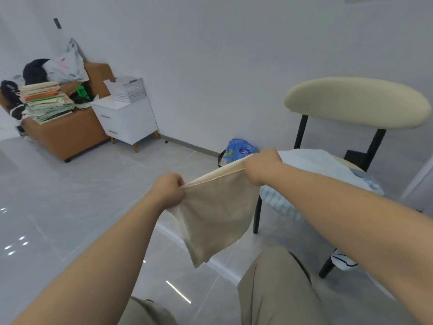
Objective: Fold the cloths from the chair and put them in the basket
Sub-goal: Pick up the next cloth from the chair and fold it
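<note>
A beige cloth (215, 214) hangs in the air in front of me, doubled over along its top edge. My left hand (169, 188) grips its left top corner and my right hand (262, 165) grips its right top corner, pulling the edge taut. The cloth's lower end dangles free above the floor. Behind my right arm stands the chair (356, 102) with a cream backrest and black legs. On its seat lies a pale blue cloth (311, 160) over a blue striped one (278, 202). A white perforated basket (127, 89) sits on the nightstand far left.
A white nightstand (126, 120) stands against the wall beside a brown sofa (68, 134) piled with papers and bags. A black bin (221, 158) holding a blue packet sits by the wall behind the cloth. My knees in khaki trousers are below. Grey tiled floor (70, 195) spreads to the left.
</note>
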{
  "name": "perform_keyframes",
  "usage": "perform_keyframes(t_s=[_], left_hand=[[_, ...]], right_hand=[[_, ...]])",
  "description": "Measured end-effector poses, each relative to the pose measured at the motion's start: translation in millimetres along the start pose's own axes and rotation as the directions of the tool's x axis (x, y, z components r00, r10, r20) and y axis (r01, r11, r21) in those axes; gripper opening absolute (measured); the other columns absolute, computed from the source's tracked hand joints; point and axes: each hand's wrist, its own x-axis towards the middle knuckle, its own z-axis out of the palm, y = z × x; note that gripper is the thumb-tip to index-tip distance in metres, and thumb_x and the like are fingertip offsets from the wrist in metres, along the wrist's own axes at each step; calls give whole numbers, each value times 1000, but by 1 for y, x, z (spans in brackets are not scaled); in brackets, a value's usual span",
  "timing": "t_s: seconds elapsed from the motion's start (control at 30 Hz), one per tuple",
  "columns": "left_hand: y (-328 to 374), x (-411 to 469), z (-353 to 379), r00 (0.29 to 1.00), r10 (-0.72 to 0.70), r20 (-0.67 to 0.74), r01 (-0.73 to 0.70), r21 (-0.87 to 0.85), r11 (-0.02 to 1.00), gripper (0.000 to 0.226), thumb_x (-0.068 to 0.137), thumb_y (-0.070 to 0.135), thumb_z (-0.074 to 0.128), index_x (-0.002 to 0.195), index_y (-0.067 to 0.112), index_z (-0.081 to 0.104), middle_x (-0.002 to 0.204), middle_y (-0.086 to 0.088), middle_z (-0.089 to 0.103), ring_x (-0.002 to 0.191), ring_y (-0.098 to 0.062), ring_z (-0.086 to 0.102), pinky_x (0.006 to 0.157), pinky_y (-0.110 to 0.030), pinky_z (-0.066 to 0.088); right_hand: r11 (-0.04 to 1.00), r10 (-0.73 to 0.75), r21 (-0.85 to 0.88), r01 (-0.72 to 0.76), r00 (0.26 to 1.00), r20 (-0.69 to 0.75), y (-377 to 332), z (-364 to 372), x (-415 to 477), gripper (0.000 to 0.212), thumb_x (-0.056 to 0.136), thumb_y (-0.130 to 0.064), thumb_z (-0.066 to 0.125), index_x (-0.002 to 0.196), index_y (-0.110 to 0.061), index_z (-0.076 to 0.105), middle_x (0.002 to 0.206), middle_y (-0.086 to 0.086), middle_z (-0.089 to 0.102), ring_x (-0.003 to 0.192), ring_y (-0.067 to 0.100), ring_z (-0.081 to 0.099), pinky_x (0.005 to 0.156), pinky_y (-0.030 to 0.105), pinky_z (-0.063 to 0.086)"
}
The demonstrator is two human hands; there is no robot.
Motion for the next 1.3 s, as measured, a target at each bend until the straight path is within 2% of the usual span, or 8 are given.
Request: perform_keyframes(t_s=[0.3,0.43,0.53,0.63,0.77,0.93,1.03,1.3], left_hand=[[-87,42,64,988,-89,-128,90,8,996,16,83,5,50,85,21,55,86,-4,60,80,-29,56,63,-32,44],[-114,53,97,980,-80,-184,79,-10,997,31,75,-8,44,85,17,59,87,-2,60,81,-26,55,63,-31,40],[-134,56,124,979,-109,-171,106,-26,994,35,76,-7,39,87,21,57,89,1,58,84,-26,54,66,-37,48],[-145,73,134,985,-89,-148,83,-40,996,35,77,-7,43,89,21,60,92,1,61,87,-24,55,67,-35,46],[-140,98,125,981,48,-186,-55,-32,998,35,78,-8,45,93,17,66,93,-1,64,89,-24,55,71,-36,48],[-140,99,130,980,97,-175,-95,23,995,41,78,-8,45,97,19,69,92,4,56,96,-25,56,71,-31,39],[-144,97,126,971,110,-211,-108,19,994,44,78,-9,46,98,19,73,96,1,60,96,-25,56,71,-30,40],[-153,88,115,962,85,-258,-84,17,996,48,76,-13,43,99,16,74,102,-3,63,112,-28,56,74,-31,40]], right_hand=[[761,218,540,-359,926,309,-66,82,49,39,92,-17,48,129,-14,58,127,8,60,115,28,60,86,35,47],[755,200,510,-412,885,420,-94,125,67,34,93,-13,45,124,-13,59,117,8,61,108,29,61,82,35,47],[780,47,488,-393,813,580,-112,144,87,32,93,-10,42,121,-8,58,94,7,57,98,31,64,85,38,53],[777,-46,511,-366,777,627,-115,147,111,31,94,-6,35,114,-3,58,86,17,68,76,30,72,65,35,55],[773,-5,504,-385,790,613,-115,144,121,22,96,-3,34,104,-2,54,81,20,64,83,37,72,63,36,55],[825,45,395,-404,744,667,-122,148,123,21,99,-10,44,111,-2,59,112,17,64,89,29,55,72,33,44],[812,126,358,-462,737,664,-121,163,128,14,92,-8,49,79,-5,52,91,14,61,77,28,57,71,34,46],[785,283,353,-509,802,527,-125,168,131,13,84,-15,58,76,-14,47,85,5,48,85,29,51,73,33,43]])
